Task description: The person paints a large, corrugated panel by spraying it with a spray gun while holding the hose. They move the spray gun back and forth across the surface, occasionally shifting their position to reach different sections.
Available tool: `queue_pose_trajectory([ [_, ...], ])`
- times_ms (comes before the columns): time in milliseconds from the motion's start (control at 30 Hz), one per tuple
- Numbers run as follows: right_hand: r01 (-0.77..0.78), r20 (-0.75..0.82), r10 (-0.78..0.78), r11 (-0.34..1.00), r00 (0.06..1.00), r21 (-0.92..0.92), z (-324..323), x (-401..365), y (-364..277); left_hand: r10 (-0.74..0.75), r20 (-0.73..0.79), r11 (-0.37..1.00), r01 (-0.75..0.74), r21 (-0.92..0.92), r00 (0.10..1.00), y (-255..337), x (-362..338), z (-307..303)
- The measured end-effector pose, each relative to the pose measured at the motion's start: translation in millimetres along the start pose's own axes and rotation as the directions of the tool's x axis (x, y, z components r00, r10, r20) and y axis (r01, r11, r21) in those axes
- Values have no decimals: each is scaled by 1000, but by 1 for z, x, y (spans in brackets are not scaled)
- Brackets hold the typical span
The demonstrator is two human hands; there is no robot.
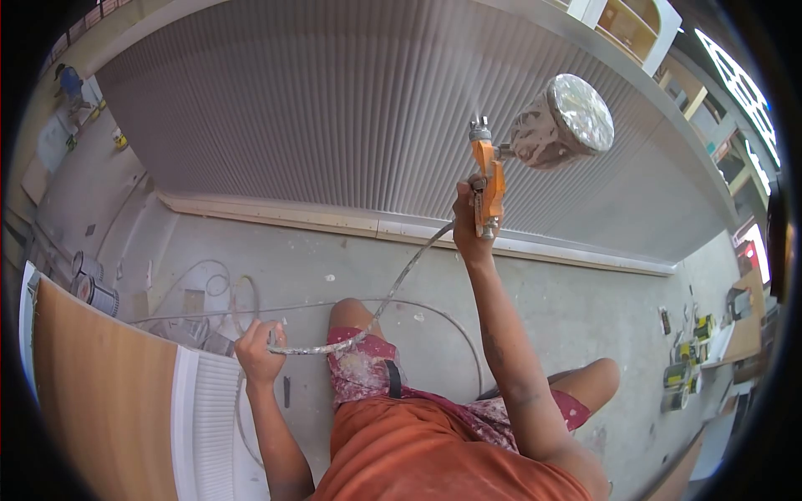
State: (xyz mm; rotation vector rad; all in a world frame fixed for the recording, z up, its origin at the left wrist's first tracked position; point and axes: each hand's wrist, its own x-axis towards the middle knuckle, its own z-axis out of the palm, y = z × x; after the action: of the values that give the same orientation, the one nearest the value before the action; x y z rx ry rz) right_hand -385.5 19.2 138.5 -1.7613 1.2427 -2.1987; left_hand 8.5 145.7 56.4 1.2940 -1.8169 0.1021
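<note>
My right hand is wrapped round the handle of an orange spray gun, held up in front of a fluted panel. A paint-smeared cup is fixed to the gun's right side. From the nozzle a pale mist rises against the ribbed surface. The gun does not touch the panel. Lower down on the left, my left hand is closed round the air hose, which runs up to the bottom of the gun. More of the hose loops over the floor behind my knee.
A wood-topped counter with white fluted side stands close at my left. Paint cans sit beyond it. More cans and tools stand on the floor at right. A person is far off at upper left.
</note>
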Motion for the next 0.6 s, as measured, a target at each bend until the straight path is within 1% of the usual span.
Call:
queue_pose_trajectory([
  [67, 11, 9, -11, 1000, 1000, 6, 0, -7, 11, -5, -1, 1000, 5, 3, 1000, -1, -1, 1],
  [133, -79, 135, 95, 989, 986, -122, -4, -24, 13, -11, -5, 1000, 11, 4, 1000, -1, 0, 1],
  [167, -88, 139, 115, 979, 984, -181, -1, -33, 10, -8, 1, 1000, 8, 2, 1000, -1, -1, 1],
  [200, -246, 216, 293, 944, 931, -222, -6, -48, 22, -7, 5, 1000, 7, 0, 1000, -1, -1, 0],
  [233, -389, 251, 483, 855, 839, -343, -9, -60, 27, -9, 2, 1000, 9, 2, 1000, 0, -1, 0],
  [267, -390, 254, 483, 855, 838, -341, -11, -68, 34, -17, 11, 1000, 17, -16, 1000, 1, -1, -1],
  [300, -493, 308, 638, 754, 705, -434, -12, -73, 39, -23, 21, 999, 24, -33, 999, 3, -1, -3],
  [333, -566, 337, 768, 632, 544, -529, -12, -79, 44, -22, 22, 999, 23, -29, 1000, 3, -2, -4],
  [367, -567, 338, 767, 635, 546, -525, -12, -84, 48, -41, 27, 998, 42, -41, 999, 3, -2, -5],
  [433, -475, 314, 685, 701, 657, -532, -8, -81, 38, -60, 25, 997, 61, -52, 998, 2, -1, -5],
  [467, -474, 317, 684, 701, 657, -533, -6, -75, 36, -55, 23, 997, 57, -50, 998, 1, -1, -5],
  [533, -410, 235, 494, 852, 837, -326, 2, -49, 18, -52, 31, 997, 54, -47, 998, 2, -4, -5],
  [567, -413, 234, 496, 851, 836, -325, 5, -36, 11, -48, 26, 998, 49, -42, 999, 1, -4, -4],
  [600, -329, 195, 366, 924, 910, -197, 8, -22, 4, -43, 19, 998, 44, -37, 999, 0, -3, -4],
])
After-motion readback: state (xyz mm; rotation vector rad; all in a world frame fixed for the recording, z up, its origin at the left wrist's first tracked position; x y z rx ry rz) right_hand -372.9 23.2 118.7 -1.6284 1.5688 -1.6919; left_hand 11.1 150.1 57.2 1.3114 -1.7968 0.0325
